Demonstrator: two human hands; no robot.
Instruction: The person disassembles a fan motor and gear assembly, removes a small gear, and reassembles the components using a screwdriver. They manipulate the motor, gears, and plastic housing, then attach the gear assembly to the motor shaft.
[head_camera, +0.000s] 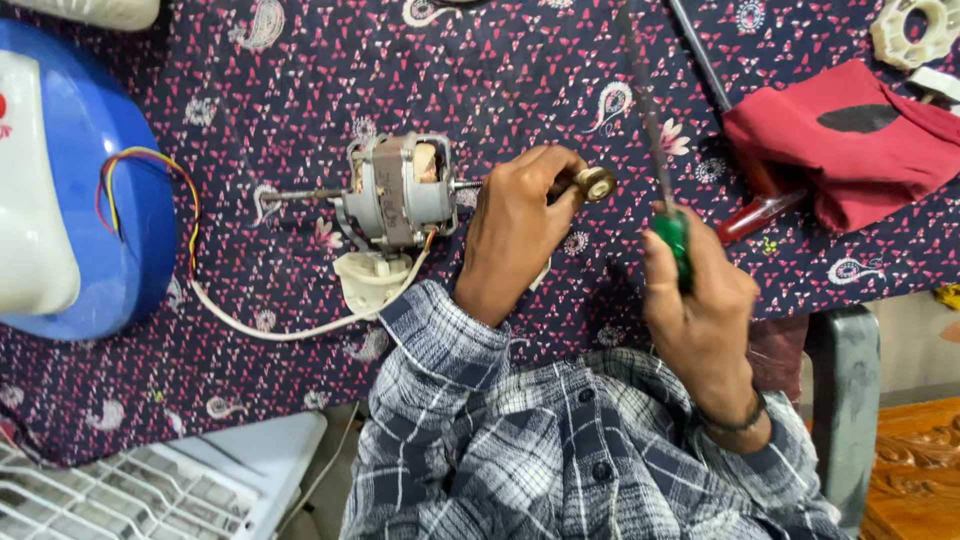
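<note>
A grey fan motor (400, 192) with a thin shaft sticking out to the left lies on the patterned dark cloth (300, 80). My left hand (520, 225) grips the motor's right-hand shaft end, where a small brass-coloured round part (597, 183) shows between the fingertips. My right hand (700, 290) holds a green-handled screwdriver (672, 238) upright, its long blade pointing away from me, just right of the round part. A white cable (270, 325) with coloured wires runs from the motor to a blue and white fan housing (70, 190).
A red cloth (850, 140) lies at the far right with a red-handled tool (755, 205) partly under it. A white plastic ring (910, 35) sits in the top right corner. A white wire grille (110, 495) is at the lower left, a wooden surface (915, 470) lower right.
</note>
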